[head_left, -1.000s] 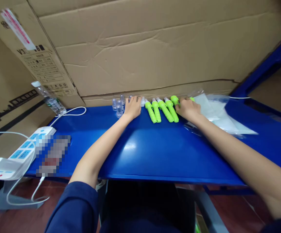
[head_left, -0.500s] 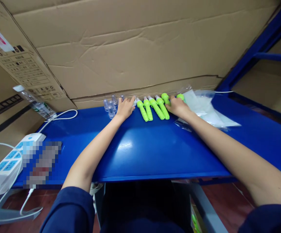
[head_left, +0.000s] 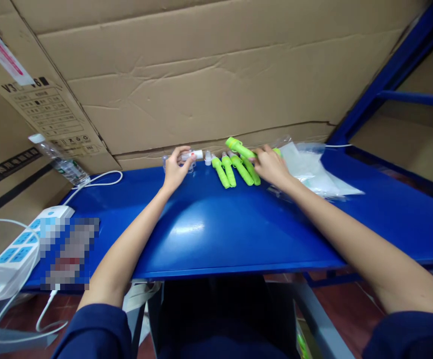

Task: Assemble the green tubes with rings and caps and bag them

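Observation:
My left hand [head_left: 176,170] is closed round a small clear bottle [head_left: 185,156] with a white end, held sideways above the table. Beside its fingers, partly hidden, stand other clear bottles [head_left: 164,160]. A small clear piece with a white base [head_left: 208,158] stands between my hands. My right hand [head_left: 272,163] grips one end of a lime-green handle [head_left: 241,147], its wider head raised to the left. Beneath it, several similar green handles [head_left: 221,173] lie in a row, some with clear tips. Another green piece [head_left: 277,151] is partly behind my right hand.
Clear plastic bags with pale contents [head_left: 310,167] lie right of my right hand. A power strip [head_left: 29,244], white cables and a blurred-out flat object [head_left: 70,254] occupy the left. A water bottle [head_left: 61,162] leans there. Cardboard [head_left: 201,80] walls the back of the blue table [head_left: 216,229].
My left hand has picked up a clear bottle and moved slightly left with it. My right hand has lifted a green handle and swung its head leftward over the row.

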Demonstrator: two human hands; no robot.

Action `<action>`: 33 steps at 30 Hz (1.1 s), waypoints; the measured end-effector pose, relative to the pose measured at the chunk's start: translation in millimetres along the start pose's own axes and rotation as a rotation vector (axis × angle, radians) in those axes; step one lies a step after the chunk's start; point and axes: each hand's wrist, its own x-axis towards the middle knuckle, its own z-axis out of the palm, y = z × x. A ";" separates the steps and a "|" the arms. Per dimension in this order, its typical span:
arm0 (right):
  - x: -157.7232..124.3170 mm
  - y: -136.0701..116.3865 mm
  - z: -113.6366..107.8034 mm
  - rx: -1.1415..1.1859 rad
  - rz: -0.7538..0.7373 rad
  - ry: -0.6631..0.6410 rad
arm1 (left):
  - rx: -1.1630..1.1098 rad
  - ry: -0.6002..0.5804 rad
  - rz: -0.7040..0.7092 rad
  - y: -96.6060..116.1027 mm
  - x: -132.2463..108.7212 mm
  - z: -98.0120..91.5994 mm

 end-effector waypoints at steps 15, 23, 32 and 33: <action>-13.9 -19.2 6.6 -0.024 -0.481 0.160 | -0.167 -0.026 -0.093 0.5 -28.0 2.1; -16.2 -21.2 4.8 -0.050 -0.507 0.132 | -0.207 -0.101 -0.089 -5.0 -31.0 3.2; -16.0 -20.6 10.8 -0.017 -0.517 0.153 | -0.254 -0.164 -0.119 -0.2 -32.5 3.9; -16.2 -20.8 11.4 -0.017 -0.525 0.157 | -0.254 -0.173 -0.115 0.9 -33.0 4.7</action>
